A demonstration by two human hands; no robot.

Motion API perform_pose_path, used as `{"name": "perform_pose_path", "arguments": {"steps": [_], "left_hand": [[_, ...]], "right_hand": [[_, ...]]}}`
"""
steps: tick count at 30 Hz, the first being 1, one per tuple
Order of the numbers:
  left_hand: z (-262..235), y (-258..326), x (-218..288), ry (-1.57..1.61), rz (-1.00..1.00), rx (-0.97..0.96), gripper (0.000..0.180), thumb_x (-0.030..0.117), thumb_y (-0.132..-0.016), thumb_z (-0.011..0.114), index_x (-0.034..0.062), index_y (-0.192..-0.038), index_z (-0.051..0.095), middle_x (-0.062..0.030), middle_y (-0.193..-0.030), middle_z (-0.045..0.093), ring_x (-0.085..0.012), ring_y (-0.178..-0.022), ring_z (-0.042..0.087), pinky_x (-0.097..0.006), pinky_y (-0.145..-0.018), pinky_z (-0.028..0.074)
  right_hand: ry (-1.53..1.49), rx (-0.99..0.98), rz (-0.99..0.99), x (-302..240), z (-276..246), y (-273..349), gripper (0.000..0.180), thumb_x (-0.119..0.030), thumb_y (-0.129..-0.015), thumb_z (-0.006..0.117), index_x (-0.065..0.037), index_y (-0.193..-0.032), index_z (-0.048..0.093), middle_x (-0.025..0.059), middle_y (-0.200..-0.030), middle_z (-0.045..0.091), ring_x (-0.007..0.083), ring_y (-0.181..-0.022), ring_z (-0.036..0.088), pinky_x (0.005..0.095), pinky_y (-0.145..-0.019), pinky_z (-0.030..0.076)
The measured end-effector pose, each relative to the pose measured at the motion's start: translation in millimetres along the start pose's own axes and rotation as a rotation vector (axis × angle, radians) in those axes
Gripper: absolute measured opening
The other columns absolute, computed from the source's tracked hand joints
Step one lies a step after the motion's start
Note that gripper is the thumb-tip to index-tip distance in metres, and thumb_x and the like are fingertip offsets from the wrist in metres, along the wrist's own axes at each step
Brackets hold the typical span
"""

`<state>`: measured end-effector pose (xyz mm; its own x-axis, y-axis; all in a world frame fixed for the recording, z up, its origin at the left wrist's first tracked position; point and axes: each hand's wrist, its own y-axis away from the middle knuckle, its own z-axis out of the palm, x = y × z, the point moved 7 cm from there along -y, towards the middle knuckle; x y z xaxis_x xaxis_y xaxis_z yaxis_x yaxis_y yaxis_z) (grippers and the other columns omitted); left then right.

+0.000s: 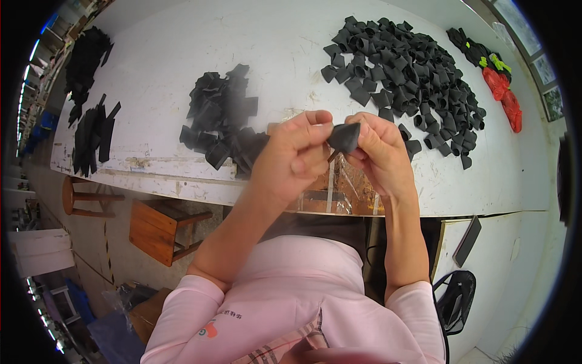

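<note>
In front of my chest, a small black cone-like piece (345, 138) of fabric or foam is held up over the table's front edge. My right hand (379, 142) is closed on it, with the thumb pressed along its right side. Slightly blurred, my left hand (300, 148) has curled fingers and pinches at the left end of the same piece. A thin brown sliver (333, 156) shows just under the piece; I cannot tell what it is. Loose flat black pieces (209, 100) lie in a heap beyond my left hand.
A large pile of rolled black pieces (418, 79) covers the white table's (285, 42) right side. Black strips (94, 136) lie at the far left, red plastic bags (503, 91) at the far right. A wooden stool (159, 227) stands below the table's front edge.
</note>
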<state>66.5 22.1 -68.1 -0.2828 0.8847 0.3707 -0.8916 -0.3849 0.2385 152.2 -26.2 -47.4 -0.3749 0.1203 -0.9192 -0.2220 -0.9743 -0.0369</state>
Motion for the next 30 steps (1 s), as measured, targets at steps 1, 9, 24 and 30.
{"name": "perform_pose_path", "arguments": {"steps": [1,9,24,30], "left_hand": [[2,2,-3,0.004,-0.003,0.004,0.010,0.002,-0.083,0.048,0.0036,-0.093,0.049,0.0009,-0.059,0.046,-0.0028,-0.035,0.029,-0.018,-0.034,0.022],[15,6,11,-0.392,0.306,-0.013,0.018,0.001,-0.081,0.052,0.0000,-0.099,0.050,-0.0042,-0.074,0.054,-0.0046,-0.046,0.042,-0.017,-0.040,0.030],[35,19,43,-0.623,0.818,0.009,0.011,0.007,-0.085,0.052,-0.0016,-0.090,0.055,-0.0053,-0.085,0.056,-0.0098,-0.077,0.050,-0.023,-0.071,0.041],[29,23,37,-0.430,0.752,0.023,0.012,0.008,-0.086,0.050,-0.0010,-0.092,0.054,-0.0072,-0.088,0.054,-0.0118,-0.080,0.049,-0.025,-0.076,0.039]], "right_hand": [[-0.001,0.002,0.006,-2,2,0,0.028,-0.028,-0.086,0.052,-0.006,-0.069,0.053,-0.0053,-0.057,0.041,0.0028,-0.049,0.033,0.0168,-0.044,0.025],[-0.012,-0.008,-0.038,-4,2,-1,0.026,-0.025,-0.087,0.051,-0.003,-0.073,0.056,-0.0036,-0.059,0.047,0.0037,-0.052,0.038,0.0176,-0.047,0.030],[1.030,0.404,-0.698,-56,34,36,0.018,-0.005,-0.067,0.068,-0.002,-0.081,0.057,0.0071,-0.072,0.053,0.0181,-0.058,0.052,0.0269,-0.048,0.041],[1.245,0.373,-0.811,-66,40,36,0.013,0.003,-0.070,0.064,0.002,-0.080,0.057,0.0079,-0.070,0.053,0.0145,-0.053,0.049,0.0225,-0.045,0.039]]}}
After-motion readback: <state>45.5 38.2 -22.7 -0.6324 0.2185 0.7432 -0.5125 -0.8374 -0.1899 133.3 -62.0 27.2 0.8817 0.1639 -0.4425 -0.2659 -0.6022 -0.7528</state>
